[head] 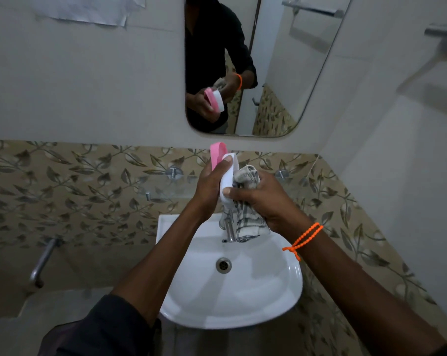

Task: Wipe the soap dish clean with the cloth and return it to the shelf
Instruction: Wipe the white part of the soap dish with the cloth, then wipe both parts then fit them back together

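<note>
Soap dish point(226, 176), white body with pink insert, is held on edge above the basin point(281, 291), just in front of the glass shelf point(163, 187). It is pinched by the left hand point(209, 183), thumb on the white rim, fingers behind. The checked cloth point(245, 181) is bunched in the right hand point(263, 199), grip closed round it, thumb pressed on the dish's lower edge; the cloth's tail hangs onto the tap point(230, 231).

Risks, as judged:
- Pink insert appears seated loosely at the top; with the dish tilted this far, it could be pushed out by wiping pressure and dropped into the basin.
- Wet plastic held by a narrow pinch: slip likely if rubbed hard.
- Hanging tail could be snagged on the tap.
- Glass shelf is clear and hard to read against the leaf tiles; the edge could be misjudged on return.
</note>
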